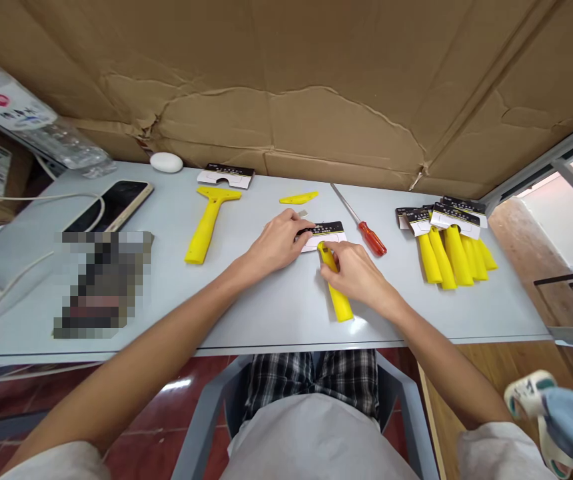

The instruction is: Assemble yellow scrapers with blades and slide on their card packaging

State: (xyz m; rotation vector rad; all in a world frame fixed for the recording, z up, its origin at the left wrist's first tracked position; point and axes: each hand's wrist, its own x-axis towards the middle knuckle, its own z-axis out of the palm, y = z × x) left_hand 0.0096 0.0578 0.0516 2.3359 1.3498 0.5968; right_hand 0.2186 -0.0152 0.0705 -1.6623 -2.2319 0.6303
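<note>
My left hand (280, 241) is closed on the left part of a black and white card (330, 233) lying on the table. My right hand (352, 268) grips the upper end of a yellow handle (339, 300), whose top touches the card's lower edge. Above the card lies a thin yellow piece (299, 198), with a small grey piece (302, 213) beside my left fingers. A red-handled screwdriver (372, 239) rests to the right of the card. Left of my hands is a yellow T-shaped scraper (205, 230), below another card (225, 176).
Several carded yellow handles (456, 257) are piled at the right. A phone (121, 203), a white oval object (166, 162), cables and a plastic bottle (41, 120) are at the left. Cardboard (286, 87) stands behind the table (256, 313). Another person's foot (531, 393) shows lower right.
</note>
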